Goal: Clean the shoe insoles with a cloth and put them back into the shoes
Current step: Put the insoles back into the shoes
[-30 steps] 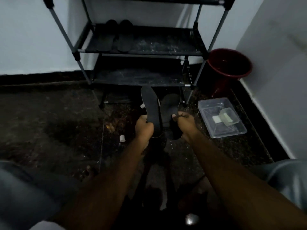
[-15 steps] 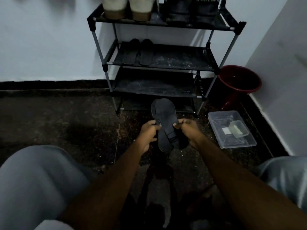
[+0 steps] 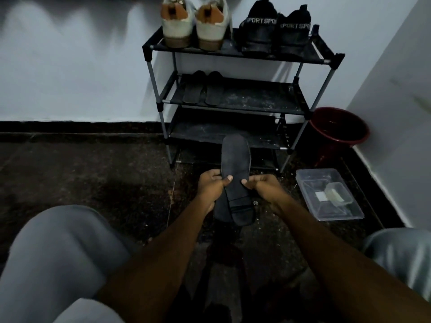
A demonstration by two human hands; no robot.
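Turned from edge-on to flat since a second ago, the shoe point(image 3: 236, 159) is pinched at mid-length by curled fingers and thumbs of the left hand point(image 3: 211, 186) and right hand point(image 3: 264, 185), above the floor point(image 3: 93, 171). A rack point(image 3: 256, 100) stands just beyond, with a bucket point(image 3: 338, 134) and box point(image 3: 310, 180) to the right. The shoe's long axis is directed away, toe toward the rack, heel nearest.

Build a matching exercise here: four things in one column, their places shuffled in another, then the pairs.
1. cream canvas sneakers
2. dark red plastic bucket
3. clear rectangular plastic tub
4. black flat insole

A. pinched by left hand and right hand
B. top shelf of black metal rack
C. floor, in the wall corner
D. floor, right of the right hand

Pairs: 1-B, 2-C, 3-D, 4-A
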